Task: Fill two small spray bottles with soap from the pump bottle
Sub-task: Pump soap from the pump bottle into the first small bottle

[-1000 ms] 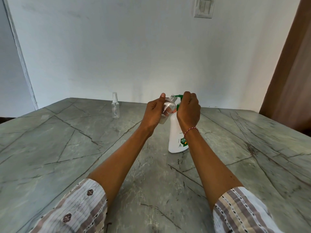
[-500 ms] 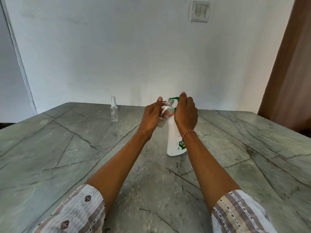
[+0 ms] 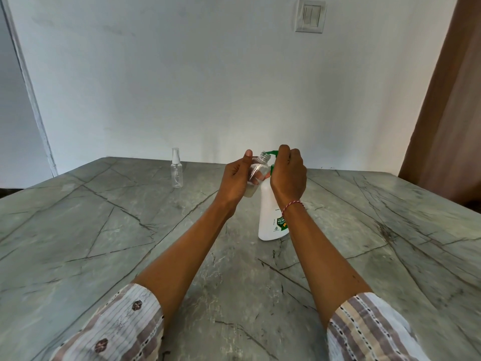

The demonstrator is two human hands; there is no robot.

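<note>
Stone surface: grey-green veined table (image 3: 109, 230) fills the lower field; it meets a pale wall that carries a light switch (image 3: 310, 16) at upper right.
Brown panel: a wooden surface (image 3: 447, 121) borders the right edge.
Forearms: both reach forward from striped sleeves (image 3: 122, 327) toward mid-table, as in the earlier frames.
Pump bottle: a white pump bottle (image 3: 270, 217) with a green pump head (image 3: 272, 153) and green label stands upright on the table, right of centre and partly behind the right wrist; it stands where it stood before.
Right hand: the right hand (image 3: 289, 175), with a red-and-white thread at the wrist, sits on top of the pump head with fingers curled over it. A second ago the fingers were lower over the pump; the forefinger now rises higher above the green spout.
Left hand: the left hand (image 3: 235, 181) grips an uncapped spray bottle (image 3: 256, 175), thumb upright along its side.
Uncapped spray bottle: clear, tilted, its open threaded neck just under the tip of the green spout; held the same way through all three frames. Fill level cannot be told.
Second spray bottle: a clear capped spray bottle (image 3: 176, 169) stands upright far back on the left, well apart from both hands, unmoved.
</note>
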